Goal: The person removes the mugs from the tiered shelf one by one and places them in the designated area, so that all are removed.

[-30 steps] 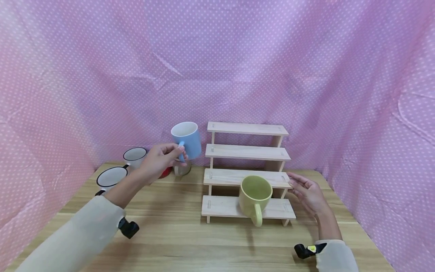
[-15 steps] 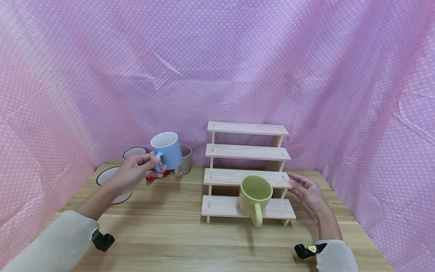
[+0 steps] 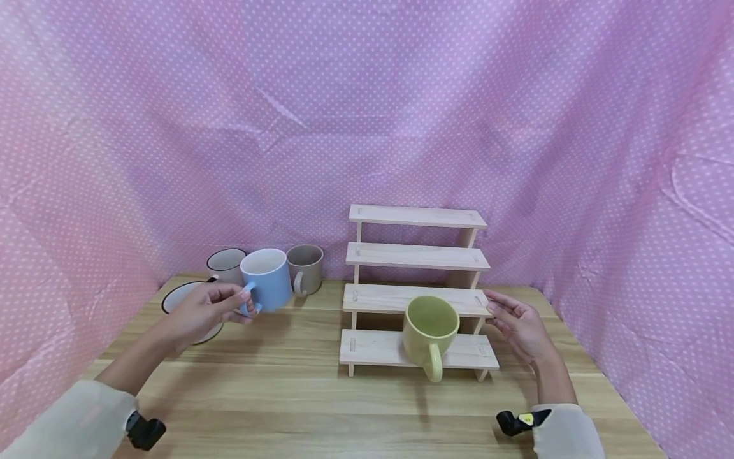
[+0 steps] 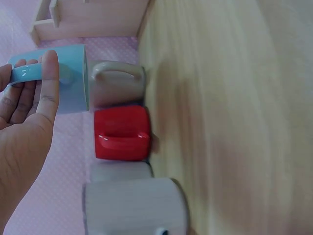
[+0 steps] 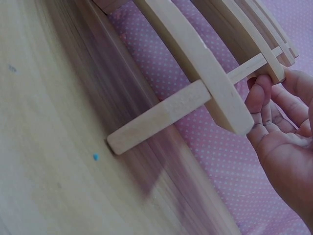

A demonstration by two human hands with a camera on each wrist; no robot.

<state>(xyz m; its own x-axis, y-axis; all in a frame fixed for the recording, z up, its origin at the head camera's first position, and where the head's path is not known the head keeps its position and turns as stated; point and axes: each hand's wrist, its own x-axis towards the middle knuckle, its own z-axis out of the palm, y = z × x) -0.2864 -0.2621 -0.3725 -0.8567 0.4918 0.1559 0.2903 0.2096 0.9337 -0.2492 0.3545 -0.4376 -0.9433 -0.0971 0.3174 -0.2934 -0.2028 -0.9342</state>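
My left hand (image 3: pixel 209 309) pinches the handle of a light blue mug (image 3: pixel 272 287), white inside and held upright. In the left wrist view the blue mug (image 4: pixel 73 93) hangs above the table's level, overlapping a taupe mug (image 4: pixel 117 90). Beside that stands a red mug (image 4: pixel 122 132), hidden in the head view behind the blue one. My right hand (image 3: pixel 522 328) pinches the right end of the second-lowest board of a pale wooden four-step shelf (image 3: pixel 378 298). On its lowest step sits a yellow-green mug (image 3: pixel 421 338), handle facing me.
At the left stand two white mugs with dark rims, the rear mug (image 3: pixel 226 264) and the front mug (image 3: pixel 174 296), partly behind my left hand. The wooden table (image 3: pixel 298 401) ends at a pink dotted cloth (image 3: pixel 401 115) hung around the back and sides.
My left hand has carried the blue mug left and down, away from the shelf, uncovering the taupe mug and covering the red one. My right hand stays at the shelf.
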